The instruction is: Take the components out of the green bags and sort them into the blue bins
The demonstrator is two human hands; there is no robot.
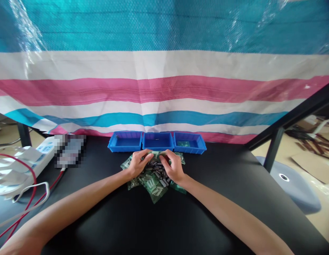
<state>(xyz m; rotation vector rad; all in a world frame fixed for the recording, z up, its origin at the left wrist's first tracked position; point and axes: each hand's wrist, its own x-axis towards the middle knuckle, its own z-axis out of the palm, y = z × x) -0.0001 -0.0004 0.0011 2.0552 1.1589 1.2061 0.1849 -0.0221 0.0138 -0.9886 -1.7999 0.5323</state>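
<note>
Left hand (pixel 139 164), right hand (pixel 175 167): fingers pinching a green packet (pixel 156 154) | below: loose metal parts (pixel 159 171), green bags (pixel 153 184) | blue bins (pixel 157 144): along black table (pixel 217 191)'s far edge

Striped plastic sheeting (pixel 164 63) in blue, white and pink hangs behind a black table (pixel 228 166). Bright reflections mark its upper creases. A black metal frame (pixel 292 116) slants along the right side. Beyond it I note a grey stool (pixel 297 191) and flat brown cardboard (pixel 310 163) on pale flooring (pixel 286 145).
</note>
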